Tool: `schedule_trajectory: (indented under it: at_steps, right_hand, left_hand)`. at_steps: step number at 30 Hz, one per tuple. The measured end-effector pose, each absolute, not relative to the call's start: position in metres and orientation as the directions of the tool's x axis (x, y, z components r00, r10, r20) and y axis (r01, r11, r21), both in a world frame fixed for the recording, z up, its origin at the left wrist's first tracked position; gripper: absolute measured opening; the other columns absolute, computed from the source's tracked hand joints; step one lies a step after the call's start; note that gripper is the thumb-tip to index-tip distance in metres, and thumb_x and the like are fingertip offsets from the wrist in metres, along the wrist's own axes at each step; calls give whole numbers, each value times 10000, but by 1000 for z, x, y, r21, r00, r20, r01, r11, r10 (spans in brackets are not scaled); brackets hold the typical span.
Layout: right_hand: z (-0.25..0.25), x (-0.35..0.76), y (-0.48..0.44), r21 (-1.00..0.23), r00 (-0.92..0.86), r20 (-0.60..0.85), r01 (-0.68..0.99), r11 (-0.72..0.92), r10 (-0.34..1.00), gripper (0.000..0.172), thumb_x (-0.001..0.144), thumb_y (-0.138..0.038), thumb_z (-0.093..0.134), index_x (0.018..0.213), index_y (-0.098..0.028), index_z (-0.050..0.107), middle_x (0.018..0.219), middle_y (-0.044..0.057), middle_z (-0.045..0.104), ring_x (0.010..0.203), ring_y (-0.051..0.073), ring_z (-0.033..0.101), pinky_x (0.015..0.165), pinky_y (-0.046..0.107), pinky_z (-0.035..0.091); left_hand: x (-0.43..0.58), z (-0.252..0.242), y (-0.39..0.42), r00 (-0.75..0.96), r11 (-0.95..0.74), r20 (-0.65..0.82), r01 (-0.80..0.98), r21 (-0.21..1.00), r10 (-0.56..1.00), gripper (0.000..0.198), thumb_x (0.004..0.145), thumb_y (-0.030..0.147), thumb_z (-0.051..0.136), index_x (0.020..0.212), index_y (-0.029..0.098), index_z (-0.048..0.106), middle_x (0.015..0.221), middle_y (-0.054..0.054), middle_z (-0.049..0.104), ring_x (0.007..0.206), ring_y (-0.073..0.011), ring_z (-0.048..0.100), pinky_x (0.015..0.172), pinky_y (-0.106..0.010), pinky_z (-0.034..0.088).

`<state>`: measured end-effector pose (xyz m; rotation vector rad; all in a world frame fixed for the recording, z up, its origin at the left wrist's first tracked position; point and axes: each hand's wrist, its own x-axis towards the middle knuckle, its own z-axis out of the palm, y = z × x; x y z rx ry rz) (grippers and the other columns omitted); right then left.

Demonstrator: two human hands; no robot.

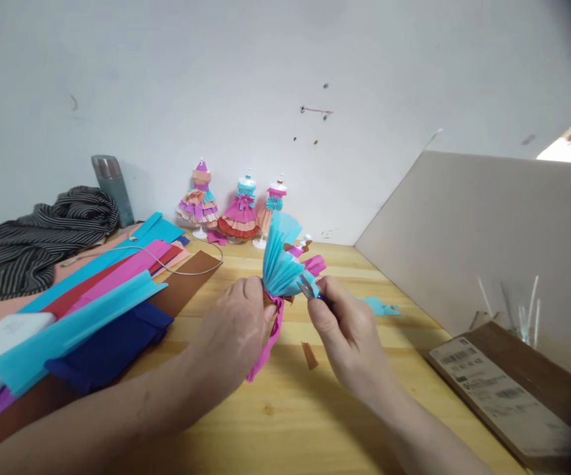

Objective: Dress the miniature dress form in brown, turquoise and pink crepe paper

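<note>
My left hand [233,326] is closed round the gathered base of a pleated light-blue crepe paper fan [281,254]. A magenta crepe strip [270,340] hangs down from that base. In my right hand [347,326] is a pair of scissors [307,287], its blades at the lower right edge of the fan; most of the handle is hidden by my fingers. Just behind the fan, partly covered, is a small dress form [306,240] with magenta and brown paper on it. A brown paper scrap [309,355] lies on the wooden table [268,422] between my hands.
Three small dress forms in paper dresses [197,191] [239,214] [276,191] stand along the wall. Coloured crepe sheets [82,323], a striped cloth [52,227] and a flask [113,188] are at left. Blue scraps [381,307] and a cardboard box [507,389] lie at right.
</note>
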<state>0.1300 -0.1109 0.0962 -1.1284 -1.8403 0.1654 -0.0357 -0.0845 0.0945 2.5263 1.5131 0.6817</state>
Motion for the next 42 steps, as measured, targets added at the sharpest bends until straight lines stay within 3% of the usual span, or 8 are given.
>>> schedule_trajectory:
  at_steps: [8,12,20,30,42]
  right_hand:
    - [93,132,-110,-573,-106,609,626,529,786,260,969,-327,406,736,-214,397,632,-50,356,542,111,334,505,257,284]
    - [93,132,-110,-594,-109,596,607,528,796,270,973,-351,402,740,-214,394,651,-41,367,562,116,345,520,261,297]
    - [96,129,-110,-559,-124,625,618,553,771,242,962,-305,411,738,-216,385,651,-43,360,561,114,334,515,261,284]
    - [94,131,-113,-560,-120,620,625,544,775,245,965,-314,405,741,-216,389,659,-36,367,573,120,343,525,263,290]
    - [96,129,-113,-551,-114,628,633,543,770,252,961,-310,405,727,-217,403,647,-39,378,560,122,350,526,264,300]
  left_hand:
    - [-36,97,-85,379,-470,299,809,352,876,59,919,185,402,903,189,459,864,-65,602,806,-220,616,721,-365,499]
    - [-35,96,-84,382,-470,309,830,299,871,72,918,189,405,867,196,456,826,-54,590,786,-215,609,709,-355,503]
    - [-35,95,-82,396,-483,315,829,283,863,53,916,174,417,891,187,462,865,-63,608,812,-212,617,735,-355,509]
    - [-34,83,-77,395,-497,525,865,62,754,107,912,182,408,816,194,453,738,-48,566,681,-216,580,624,-339,502]
    - [-34,76,-76,427,-512,640,857,-60,639,162,936,192,374,795,192,455,698,-44,538,633,-219,560,586,-336,483]
